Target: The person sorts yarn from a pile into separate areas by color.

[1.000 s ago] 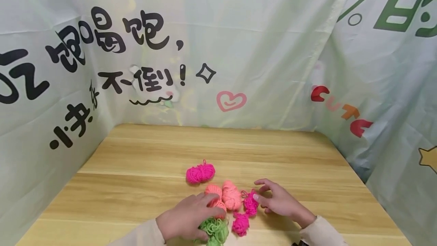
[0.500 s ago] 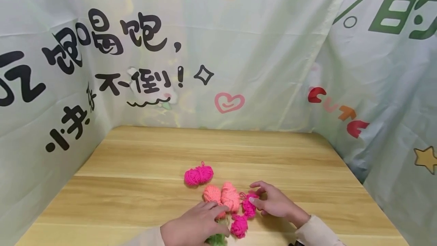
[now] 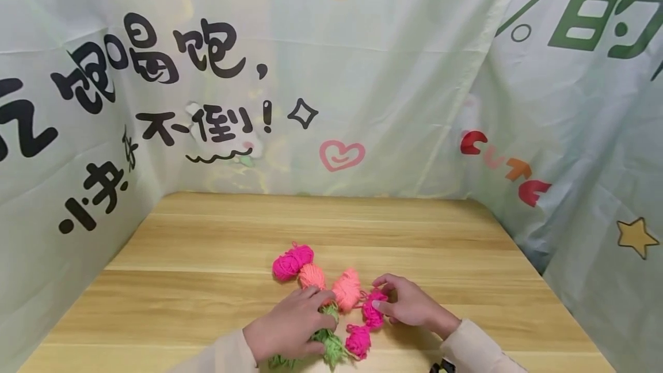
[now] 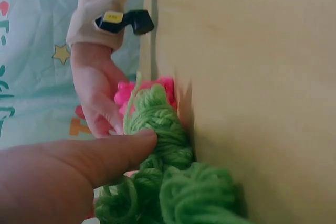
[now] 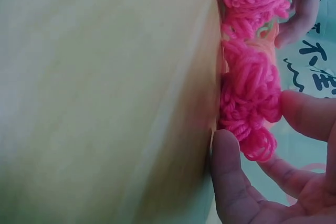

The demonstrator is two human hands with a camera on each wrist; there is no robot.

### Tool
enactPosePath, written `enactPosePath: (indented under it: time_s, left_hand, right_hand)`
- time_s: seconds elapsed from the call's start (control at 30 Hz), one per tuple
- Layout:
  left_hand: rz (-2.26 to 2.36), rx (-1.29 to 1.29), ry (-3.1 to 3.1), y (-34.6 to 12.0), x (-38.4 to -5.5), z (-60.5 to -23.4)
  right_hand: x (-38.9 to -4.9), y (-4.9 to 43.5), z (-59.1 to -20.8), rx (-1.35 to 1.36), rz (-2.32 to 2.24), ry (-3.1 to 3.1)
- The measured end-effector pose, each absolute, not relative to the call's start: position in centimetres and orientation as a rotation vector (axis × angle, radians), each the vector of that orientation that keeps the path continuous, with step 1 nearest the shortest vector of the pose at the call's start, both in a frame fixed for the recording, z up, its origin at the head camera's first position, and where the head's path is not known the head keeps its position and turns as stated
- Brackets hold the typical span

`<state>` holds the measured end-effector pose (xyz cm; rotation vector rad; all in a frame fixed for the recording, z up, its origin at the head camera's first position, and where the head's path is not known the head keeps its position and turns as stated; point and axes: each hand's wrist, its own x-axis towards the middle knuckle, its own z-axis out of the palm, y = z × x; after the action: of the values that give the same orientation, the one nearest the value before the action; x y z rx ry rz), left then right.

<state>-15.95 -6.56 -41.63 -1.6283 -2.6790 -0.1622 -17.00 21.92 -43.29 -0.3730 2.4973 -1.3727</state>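
Small yarn skeins lie grouped on the wooden table. My left hand (image 3: 295, 321) holds a green yarn skein (image 4: 160, 135), its thumb laid along the strands; the other fingers are hidden in the left wrist view. More green yarn (image 4: 197, 195) bunches beside it. At the right, my right hand (image 3: 409, 303) holds a bright pink skein (image 5: 249, 85) between thumb and fingers, the yarn resting on the table. Another pink skein (image 3: 358, 341) sits nearer me. Beyond the hands are two coral skeins, one on the left (image 3: 312, 277) and one on the right (image 3: 346, 289).
A further pink skein (image 3: 292, 262) lies at the far left of the group, against the left coral one. Printed cloth (image 3: 404, 102) walls in the wooden table (image 3: 207, 235) at the back and both sides. A dark device (image 4: 126, 22) is strapped to the right sleeve.
Green yarn now shows between my left fingers and farther forward. The left coral skein has shifted away from me, up to the far pink one. My right hand stays at its pink skein.
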Motion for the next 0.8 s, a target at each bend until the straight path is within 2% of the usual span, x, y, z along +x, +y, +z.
enactPosePath:
  time_s: [0.5, 0.8]
  left_hand:
    - [-0.399, -1.494, -2.782, -6.1, -17.0, -40.2]
    - [-0.362, -1.609, -2.585, -4.3, -16.6, -40.0]
  right_hand:
    - [-17.3, 21.5, -43.0, -0.382, -1.333, 2.513]
    - [-17.6, 21.6, -43.1, -0.419, -1.217, 2.567]
